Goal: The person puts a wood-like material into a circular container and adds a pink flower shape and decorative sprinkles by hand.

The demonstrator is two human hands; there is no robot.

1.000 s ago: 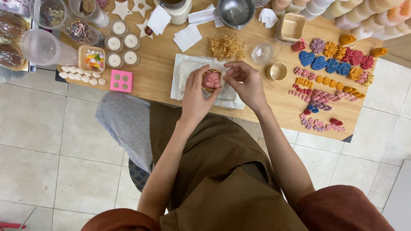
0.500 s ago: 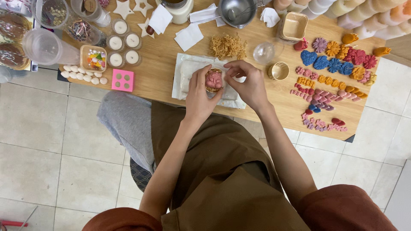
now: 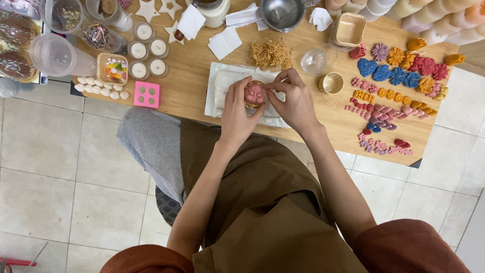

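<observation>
Holding a small round tin (image 3: 254,94) with pink flower pieces inside, left hand (image 3: 237,112) fingers curled around its side. Right hand (image 3: 295,101) fingers pinched at the tin's top rim. Tin sits above a white cloth (image 3: 220,87) on the wooden tabletop (image 3: 192,86), near dried yellow fibres (image 3: 271,53).

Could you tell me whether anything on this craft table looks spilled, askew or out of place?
Nothing stands out. The left hand and right hand hold a small round tin with pink pieces over a white cloth. The coloured flower shapes lie in tidy groups; the straw-like heap is compact.
</observation>
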